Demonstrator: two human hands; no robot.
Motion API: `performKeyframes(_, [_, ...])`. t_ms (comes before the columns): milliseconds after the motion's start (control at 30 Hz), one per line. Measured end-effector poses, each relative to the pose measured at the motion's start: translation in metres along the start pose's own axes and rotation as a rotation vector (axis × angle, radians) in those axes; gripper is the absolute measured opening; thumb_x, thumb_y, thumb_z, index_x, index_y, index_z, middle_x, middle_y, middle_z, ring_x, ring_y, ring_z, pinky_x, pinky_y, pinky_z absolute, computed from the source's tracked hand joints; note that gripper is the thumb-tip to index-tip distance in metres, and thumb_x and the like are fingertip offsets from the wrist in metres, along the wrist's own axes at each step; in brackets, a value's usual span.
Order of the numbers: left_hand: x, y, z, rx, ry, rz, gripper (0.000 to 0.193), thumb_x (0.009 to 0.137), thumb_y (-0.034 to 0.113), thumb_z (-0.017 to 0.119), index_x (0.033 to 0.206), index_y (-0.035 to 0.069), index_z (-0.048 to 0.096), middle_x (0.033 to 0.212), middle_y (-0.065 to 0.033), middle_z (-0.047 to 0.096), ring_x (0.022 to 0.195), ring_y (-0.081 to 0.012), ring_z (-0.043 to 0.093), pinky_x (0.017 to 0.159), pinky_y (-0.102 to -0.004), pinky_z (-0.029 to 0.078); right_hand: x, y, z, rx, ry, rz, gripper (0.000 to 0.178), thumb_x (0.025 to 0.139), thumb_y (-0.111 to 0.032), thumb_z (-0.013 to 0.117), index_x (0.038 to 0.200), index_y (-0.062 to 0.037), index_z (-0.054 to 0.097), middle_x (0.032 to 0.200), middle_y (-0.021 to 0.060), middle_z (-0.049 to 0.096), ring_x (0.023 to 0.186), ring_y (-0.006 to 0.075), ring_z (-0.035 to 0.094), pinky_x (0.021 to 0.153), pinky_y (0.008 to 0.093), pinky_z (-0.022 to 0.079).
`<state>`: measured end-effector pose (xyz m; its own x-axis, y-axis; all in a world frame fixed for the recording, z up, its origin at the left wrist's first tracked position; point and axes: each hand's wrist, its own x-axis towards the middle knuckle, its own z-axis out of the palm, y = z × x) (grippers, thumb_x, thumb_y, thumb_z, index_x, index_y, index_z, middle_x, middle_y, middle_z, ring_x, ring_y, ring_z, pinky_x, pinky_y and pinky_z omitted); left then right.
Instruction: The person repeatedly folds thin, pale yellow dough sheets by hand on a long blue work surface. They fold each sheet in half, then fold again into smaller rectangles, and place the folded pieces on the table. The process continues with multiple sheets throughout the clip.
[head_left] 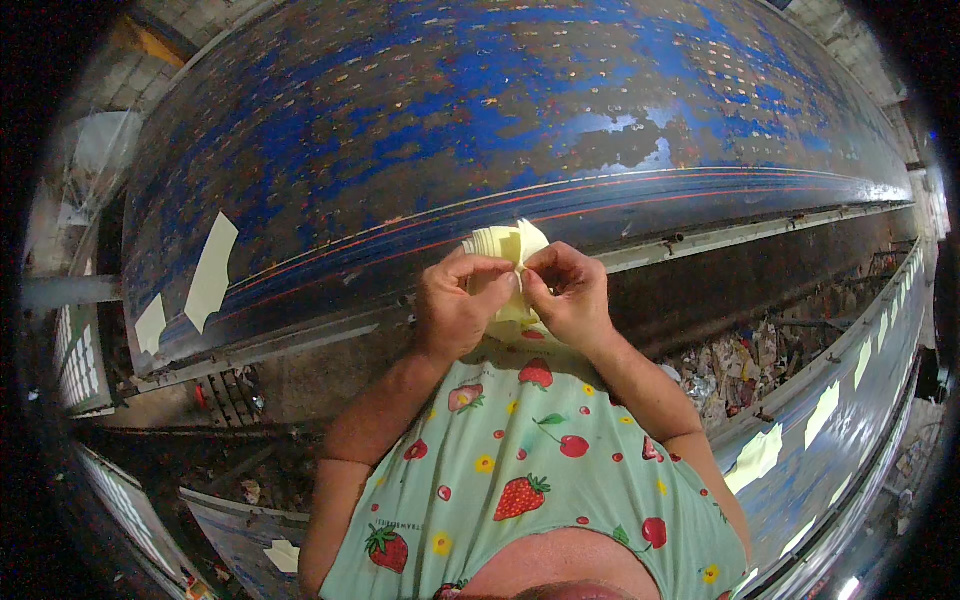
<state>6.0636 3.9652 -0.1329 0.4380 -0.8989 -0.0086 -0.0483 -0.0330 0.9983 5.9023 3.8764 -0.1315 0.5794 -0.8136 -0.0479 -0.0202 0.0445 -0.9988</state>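
A bundle of thin pale yellow cut pieces (pixel 493 243), cloth or paper, is held up in front of my chest at the near edge of the table. My left hand (pixel 455 308) pinches it from the left between thumb and fingers. From the other side my right hand (pixel 572 300) pinches the same bundle, its fingertips close to the left thumb. One layer stands up and curls above the rest. The spot where the fingertips meet is partly hidden.
Ahead stretches a long table (pixel 420 130) with worn blue paint and thin coloured lines near its edge. Two loose yellow pieces (pixel 212 272) lie at its left end. Behind me, another blue table (pixel 800 450) carries several similar pieces. Scraps (pixel 735 370) fill the low area at right.
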Motion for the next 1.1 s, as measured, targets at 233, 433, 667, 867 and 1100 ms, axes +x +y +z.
performKeyframes(233, [0.002,0.007,-0.001,0.137,0.002,0.004,0.013,0.085,0.008,0.079,0.094,0.0,0.078,0.093,-0.0057,0.074,0.085,-0.0127,0.069,0.078,-0.0293,0.055,0.001,0.004,0.003,-0.062,0.007,-0.007,0.007,0.089,-0.001,0.073,0.091,0.0011,0.067,0.079,0.0024,0.069,0.072,0.0067,0.064,0.065,0.0264,0.053])
performKeyframes(433, [0.001,0.013,0.004,0.254,0.006,0.07,0.015,0.081,0.011,0.08,0.091,0.0,0.078,0.096,-0.012,0.074,0.09,-0.022,0.073,0.08,-0.0342,0.056,-0.003,-0.003,0.001,-0.289,0.019,-0.064,0.013,0.084,-0.005,0.077,0.087,0.0008,0.066,0.077,0.0082,0.07,0.066,0.0111,0.065,0.062,0.0287,0.053])
performKeyframes(667, [0.001,0.014,0.003,0.23,-0.058,0.083,0.013,0.081,0.009,0.078,0.089,-0.001,0.075,0.092,-0.0122,0.072,0.085,-0.0201,0.071,0.078,-0.0336,0.056,-0.008,0.003,0.002,-0.35,0.035,-0.208,0.015,0.077,-0.004,0.077,0.085,-0.0019,0.064,0.076,0.011,0.068,0.063,0.0187,0.067,0.061,0.0336,0.055])
performKeyframes(867, [-0.001,0.014,0.003,0.265,-0.099,0.063,0.013,0.081,0.009,0.077,0.088,-0.002,0.074,0.09,-0.009,0.073,0.082,-0.014,0.069,0.075,-0.03,0.054,-0.014,0.004,-0.002,-0.349,0.036,-0.216,0.014,0.077,-0.002,0.075,0.084,-0.0012,0.063,0.075,0.0107,0.067,0.065,0.0184,0.067,0.063,0.0329,0.056])
performKeyframes(1100, [-0.004,0.009,0.006,0.143,-0.099,0.038,0.012,0.082,0.008,0.076,0.088,-0.002,0.075,0.087,-0.0059,0.073,0.078,-0.0112,0.067,0.072,-0.029,0.054,-0.016,0.004,-0.005,-0.032,-0.007,-0.005,0.01,0.083,-0.001,0.07,0.087,-0.0008,0.061,0.076,0.0031,0.064,0.07,0.0083,0.062,0.064,0.028,0.053])
